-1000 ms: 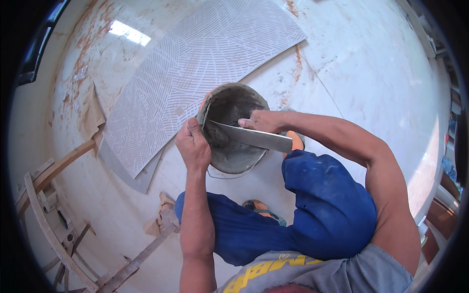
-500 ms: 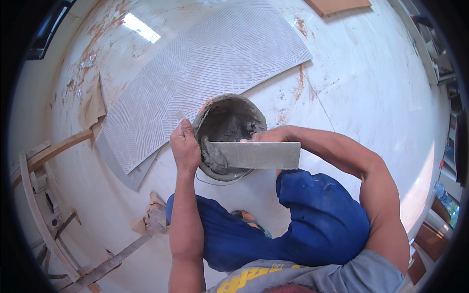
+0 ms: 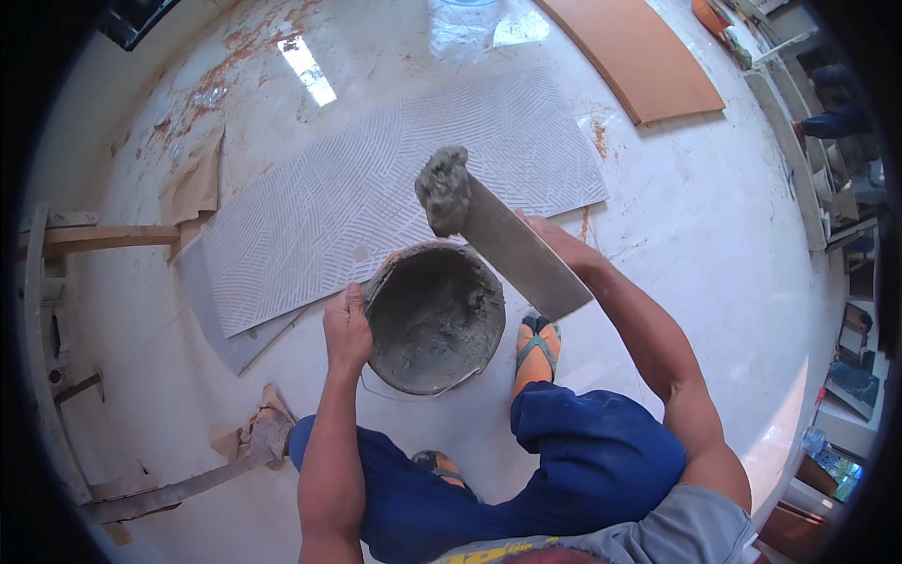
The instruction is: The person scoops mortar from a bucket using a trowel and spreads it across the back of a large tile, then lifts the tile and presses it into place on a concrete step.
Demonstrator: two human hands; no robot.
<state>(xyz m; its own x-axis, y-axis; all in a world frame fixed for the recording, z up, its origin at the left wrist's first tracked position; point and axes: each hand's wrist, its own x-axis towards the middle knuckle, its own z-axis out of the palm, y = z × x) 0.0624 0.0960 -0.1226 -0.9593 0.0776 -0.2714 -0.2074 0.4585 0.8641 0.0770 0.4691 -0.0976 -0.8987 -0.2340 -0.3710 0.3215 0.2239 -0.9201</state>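
My left hand (image 3: 346, 324) grips the left rim of a round bucket (image 3: 434, 320) whose inside is coated in wet grey mortar. My right hand (image 3: 554, 242), partly hidden behind a long flat steel trowel (image 3: 526, 258), holds it raised above the bucket's right side. A big lump of mortar (image 3: 442, 191) sits on the trowel's far end. Beyond the bucket lies a large pale tile (image 3: 395, 132) with a ridged, patterned surface facing up, over a grey sheet (image 3: 225, 343).
A tan board (image 3: 629, 56) lies at the back right. Brown paper (image 3: 193, 179), timber pieces (image 3: 113, 240) and a long bar (image 3: 169, 498) are on the left. A leaning stack of boards (image 3: 785, 160) lines the right edge. My sandalled foot (image 3: 536, 348) is beside the bucket.
The trowel has risen out of the bucket, carrying a lump of mortar up toward the tile. My left hand stays on the rim, and more of the back floor shows.
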